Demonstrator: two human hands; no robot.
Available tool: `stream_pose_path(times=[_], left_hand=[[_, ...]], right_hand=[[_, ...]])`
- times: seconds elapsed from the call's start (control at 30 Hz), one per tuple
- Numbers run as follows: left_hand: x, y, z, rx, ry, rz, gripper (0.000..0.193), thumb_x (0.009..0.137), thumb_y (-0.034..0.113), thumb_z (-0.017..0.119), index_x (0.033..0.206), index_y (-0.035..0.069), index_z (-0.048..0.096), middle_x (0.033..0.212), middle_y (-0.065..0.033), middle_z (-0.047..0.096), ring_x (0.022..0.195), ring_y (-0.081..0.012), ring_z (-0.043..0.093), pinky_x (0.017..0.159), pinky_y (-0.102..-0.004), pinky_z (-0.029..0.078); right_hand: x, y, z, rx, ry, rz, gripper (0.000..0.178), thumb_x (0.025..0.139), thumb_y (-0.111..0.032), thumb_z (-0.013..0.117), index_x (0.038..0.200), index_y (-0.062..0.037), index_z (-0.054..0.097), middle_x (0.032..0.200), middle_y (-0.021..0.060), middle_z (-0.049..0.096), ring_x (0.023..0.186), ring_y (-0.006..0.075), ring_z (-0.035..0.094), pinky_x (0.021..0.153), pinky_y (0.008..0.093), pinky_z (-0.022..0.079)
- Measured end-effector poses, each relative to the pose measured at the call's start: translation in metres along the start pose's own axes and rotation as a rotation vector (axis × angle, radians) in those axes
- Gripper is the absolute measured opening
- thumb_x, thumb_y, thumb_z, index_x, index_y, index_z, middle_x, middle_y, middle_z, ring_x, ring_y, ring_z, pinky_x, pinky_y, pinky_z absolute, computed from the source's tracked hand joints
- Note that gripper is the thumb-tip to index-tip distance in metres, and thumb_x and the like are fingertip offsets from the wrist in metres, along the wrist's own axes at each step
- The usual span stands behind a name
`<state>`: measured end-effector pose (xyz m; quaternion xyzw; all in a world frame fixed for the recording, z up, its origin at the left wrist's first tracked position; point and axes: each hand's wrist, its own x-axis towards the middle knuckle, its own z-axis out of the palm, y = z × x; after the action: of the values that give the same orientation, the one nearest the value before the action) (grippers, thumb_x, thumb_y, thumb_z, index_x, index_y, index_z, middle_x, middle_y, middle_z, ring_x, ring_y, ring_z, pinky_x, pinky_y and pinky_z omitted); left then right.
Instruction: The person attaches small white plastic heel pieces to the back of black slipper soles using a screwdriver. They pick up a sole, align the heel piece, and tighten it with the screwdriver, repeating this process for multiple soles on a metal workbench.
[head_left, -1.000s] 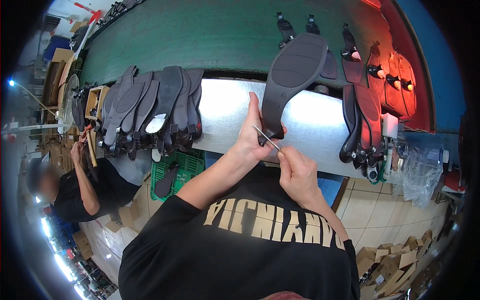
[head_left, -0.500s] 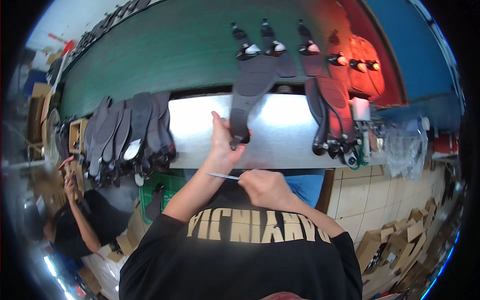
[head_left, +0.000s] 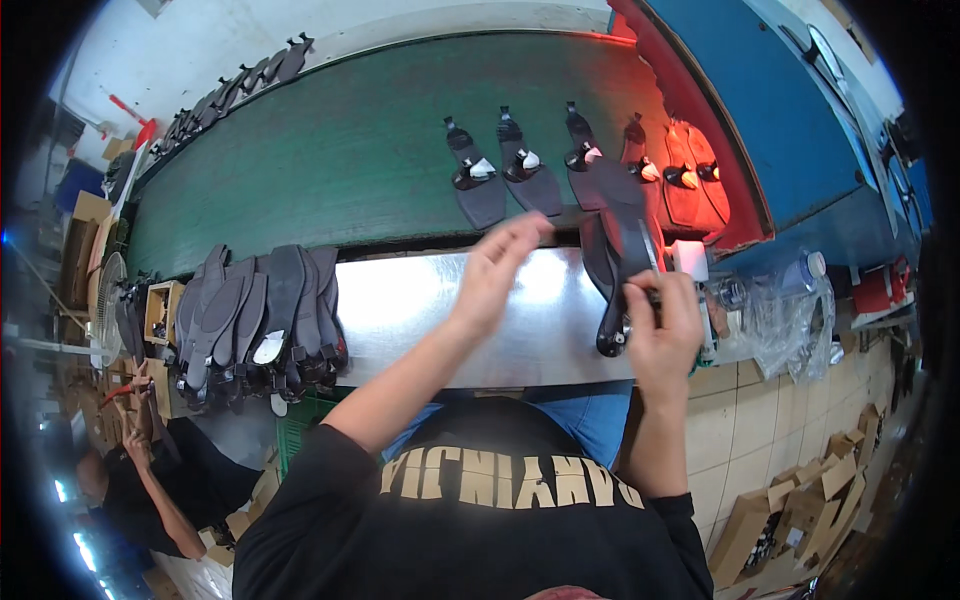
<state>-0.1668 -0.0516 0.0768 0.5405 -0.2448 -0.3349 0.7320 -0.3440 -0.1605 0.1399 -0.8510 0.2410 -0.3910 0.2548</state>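
My left hand is raised above the metal ledge, fingers stretched out toward the green conveyor belt, with nothing in it. At the right end of the ledge, my right hand is closed on a thin silver tool, which points away over the pile of soles. A dark shoe sole lies on top of that pile, right beside the fingers; whether they touch it I cannot tell. Several dark sandals with white patches at their straps rest in a row on the belt beyond.
The green belt runs into a red-lit opening at the right. Dark soles are heaped at the ledge's left end. A clear plastic bag lies far right; cardboard boxes stand below. A co-worker is at the left.
My left hand has let go of a dark sole and moved up and to the right. The sole now lies on the right pile. My right hand has moved right and up with the thin tool.
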Motion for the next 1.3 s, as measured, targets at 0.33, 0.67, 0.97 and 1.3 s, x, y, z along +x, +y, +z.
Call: stream_pose_path(times=[0.33, 0.67, 0.97, 1.3], left_hand=[[0.12, -0.056, -0.117, 1.285, 0.465, 0.317, 0.037, 0.083, 0.033, 0.069, 0.11, 0.009, 0.066, 0.123, -0.0192, 0.058, 0.119, -0.0371, 0.049, 0.099, -0.0428, 0.04], [0.101, -0.056, -0.06, 1.126, 0.572, 0.313, 0.028, 0.074, 0.022, 0.076, 0.099, 0.013, 0.068, 0.113, -0.0161, 0.058, 0.102, -0.0303, 0.058, 0.085, -0.0415, 0.048], [0.059, 0.018, -0.082, 0.057, 0.295, 0.178, 0.026, 0.078, -0.001, 0.074, 0.103, 0.0, 0.069, 0.096, -0.0044, 0.067, 0.082, -0.0102, 0.063, 0.075, -0.0239, 0.052], [-0.07, 0.034, -0.051, -0.347, -0.179, -0.269, 0.023, 0.08, -0.002, 0.07, 0.103, 0.002, 0.069, 0.111, -0.0091, 0.066, 0.094, -0.0157, 0.065, 0.09, -0.0307, 0.051]], right_hand=[[-0.013, 0.042, -0.05, -0.289, -0.1, 0.177, 0.026, 0.085, -0.005, 0.06, 0.11, -0.0031, 0.062, 0.095, 0.016, 0.054, 0.081, 0.0328, 0.056, 0.071, 0.0393, 0.045], [-0.047, 0.002, 0.064, 0.125, -0.239, 0.116, 0.024, 0.084, -0.002, 0.057, 0.107, -0.0033, 0.066, 0.081, 0.0106, 0.056, 0.075, 0.0276, 0.056, 0.065, 0.0378, 0.046], [-0.056, 0.021, 0.108, -0.174, -0.347, 0.096, 0.033, 0.084, -0.011, 0.061, 0.118, -0.009, 0.061, 0.085, 0.0088, 0.051, 0.082, 0.0292, 0.057, 0.069, 0.0417, 0.049], [-0.016, -0.027, 0.063, 1.464, -0.287, 0.549, 0.025, 0.092, -0.019, 0.059, 0.108, -0.0006, 0.052, 0.107, 0.011, 0.059, 0.102, 0.0207, 0.059, 0.096, 0.0381, 0.044]])
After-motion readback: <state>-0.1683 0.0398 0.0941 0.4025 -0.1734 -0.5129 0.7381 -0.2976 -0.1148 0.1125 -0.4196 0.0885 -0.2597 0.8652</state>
